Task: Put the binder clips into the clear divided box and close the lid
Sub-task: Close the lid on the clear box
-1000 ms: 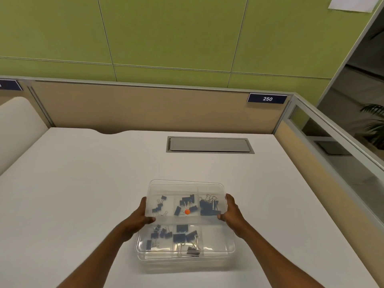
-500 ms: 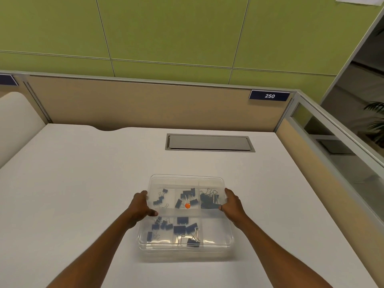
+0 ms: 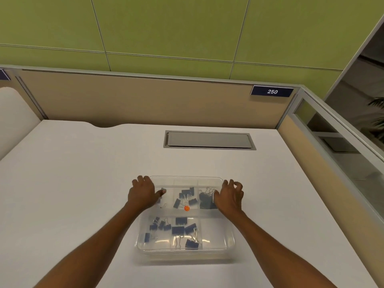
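The clear divided box (image 3: 229, 243) sits on the white desk (image 3: 72, 183), with its clear lid (image 3: 212, 227) lying flat on top. Blue binder clips (image 3: 178, 229) fill several compartments; the near right one holds none. A small orange dot (image 3: 186, 208) shows near the middle. My left hand (image 3: 142, 193) grips the lid's far left corner, thumb on top and fingers curled over the edge. My right hand (image 3: 229, 196) rests on the far right corner, its fingers loosely curled above the edge.
A grey cable hatch (image 3: 209, 140) is set into the desk beyond the box. A tan partition with a "250" tag (image 3: 272, 91) closes the back. A glass-topped divider (image 3: 332, 152) runs along the right side.
The lid has come down from a tilt onto the box. Both hands slid from the lid's sides to its far corners.
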The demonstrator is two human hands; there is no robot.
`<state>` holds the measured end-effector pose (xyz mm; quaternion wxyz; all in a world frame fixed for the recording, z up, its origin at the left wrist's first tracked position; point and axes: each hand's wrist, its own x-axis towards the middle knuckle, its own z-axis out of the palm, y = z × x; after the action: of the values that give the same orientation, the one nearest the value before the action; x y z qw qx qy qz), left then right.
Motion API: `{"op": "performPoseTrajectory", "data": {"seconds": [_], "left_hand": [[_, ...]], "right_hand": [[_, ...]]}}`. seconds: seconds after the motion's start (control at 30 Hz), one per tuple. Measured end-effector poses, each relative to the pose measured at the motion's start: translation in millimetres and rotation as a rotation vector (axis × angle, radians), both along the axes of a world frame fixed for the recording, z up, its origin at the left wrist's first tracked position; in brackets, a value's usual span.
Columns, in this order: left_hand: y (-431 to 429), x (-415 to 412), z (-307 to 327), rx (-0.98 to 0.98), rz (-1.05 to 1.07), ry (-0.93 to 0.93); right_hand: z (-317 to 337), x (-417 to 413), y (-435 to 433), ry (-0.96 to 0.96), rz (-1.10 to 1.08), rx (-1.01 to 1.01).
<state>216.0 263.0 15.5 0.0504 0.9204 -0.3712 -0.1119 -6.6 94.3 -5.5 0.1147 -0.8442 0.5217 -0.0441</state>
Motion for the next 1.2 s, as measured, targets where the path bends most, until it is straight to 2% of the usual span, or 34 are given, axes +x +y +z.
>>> {"op": "performPoseTrajectory", "data": {"seconds": [0.07, 0.27, 0.97, 1.07, 1.2], "left_hand": [[-8, -1, -9, -0.044, -0.085, -0.100], [-23, 3, -33, 0.068, -0.215, -0.119], [-30, 11, -55, -0.046, -0.204, -0.053], [-28, 10, -51, -0.139, -0.179, -0.003], [-22, 6, -39, -0.223, -0.154, -0.048]], "right_hand": [[-2, 6, -4, 0.063, 0.089, -0.003], [-13, 16, -9, 0.114, 0.289, 0.044], [-25, 24, -17, 0.125, 0.307, -0.010], [-23, 23, -18, 0.102, 0.286, 0.039], [-17, 20, -15, 0.067, 0.269, 0.071]]}}
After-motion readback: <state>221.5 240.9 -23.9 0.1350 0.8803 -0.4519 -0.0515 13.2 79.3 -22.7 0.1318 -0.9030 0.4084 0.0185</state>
